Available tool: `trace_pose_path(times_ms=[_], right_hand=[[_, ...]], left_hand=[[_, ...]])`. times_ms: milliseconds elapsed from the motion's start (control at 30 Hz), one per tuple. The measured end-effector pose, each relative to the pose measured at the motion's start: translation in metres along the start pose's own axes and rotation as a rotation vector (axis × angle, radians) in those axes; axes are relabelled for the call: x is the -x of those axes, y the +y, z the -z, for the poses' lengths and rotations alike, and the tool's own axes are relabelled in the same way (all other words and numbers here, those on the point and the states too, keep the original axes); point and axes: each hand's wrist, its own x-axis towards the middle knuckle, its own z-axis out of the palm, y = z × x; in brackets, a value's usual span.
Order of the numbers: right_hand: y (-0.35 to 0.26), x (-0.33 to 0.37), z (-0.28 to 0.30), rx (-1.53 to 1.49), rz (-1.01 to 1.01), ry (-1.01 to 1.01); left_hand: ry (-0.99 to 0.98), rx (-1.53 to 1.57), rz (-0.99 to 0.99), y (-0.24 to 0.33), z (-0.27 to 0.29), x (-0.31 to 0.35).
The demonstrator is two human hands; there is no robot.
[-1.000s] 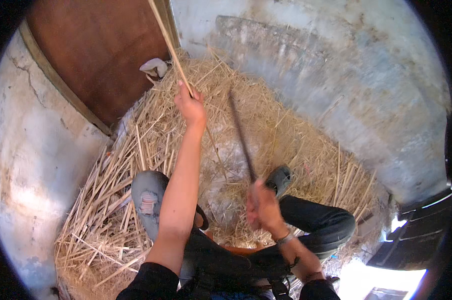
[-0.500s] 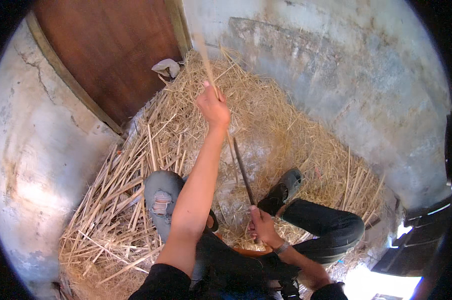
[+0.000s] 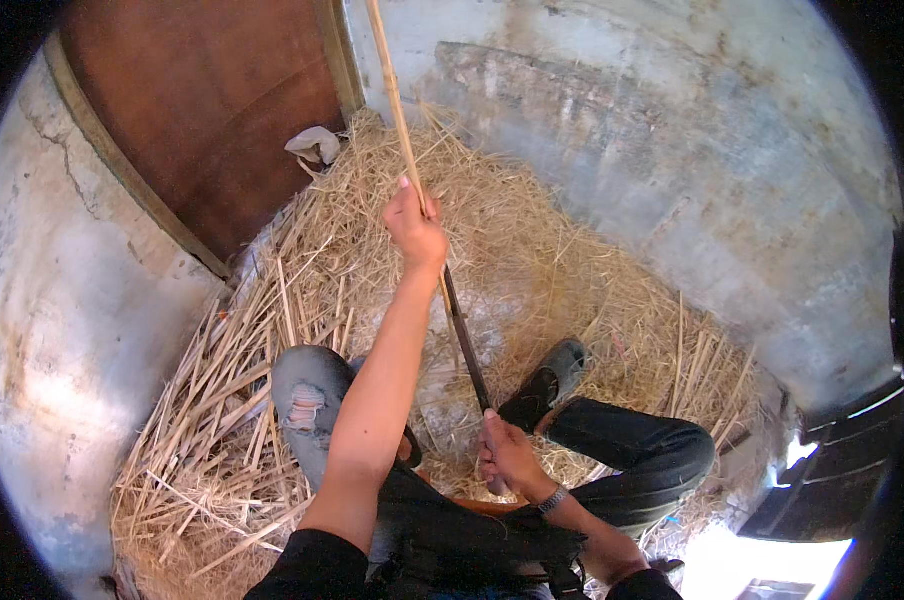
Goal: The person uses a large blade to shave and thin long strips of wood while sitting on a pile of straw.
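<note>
The blade [image 3: 464, 345] stood slightly off the stick [image 3: 394, 100] half a second ago; now it's close along it, tip just below the left hand [image 3: 415, 225], so I'd judge a working stroke is in hand. That hand is closed round the stick, which slants up past the right of the door [image 3: 212, 110]; the right hand [image 3: 507, 450] grips the blade's near end. I count one held stick, one blade, two hands, one door, one pale bag [image 3: 317, 145] at its foot; the straw [image 3: 492, 190] defeats counting.
</note>
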Motion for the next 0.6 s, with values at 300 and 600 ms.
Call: trace_pose_path(times_ms=[300, 600], right_hand=[[-0.114, 0.028, -0.019, -0.123, 0.379, 0.012], [0.100, -0.047, 0.022, 0.067, -0.061, 0.092]], left_hand=[[-0.300, 0.213, 0.255, 0.011, 0.030, -0.020], [-0.212, 0.211, 0.223, 0.001, 0.016, -0.017]])
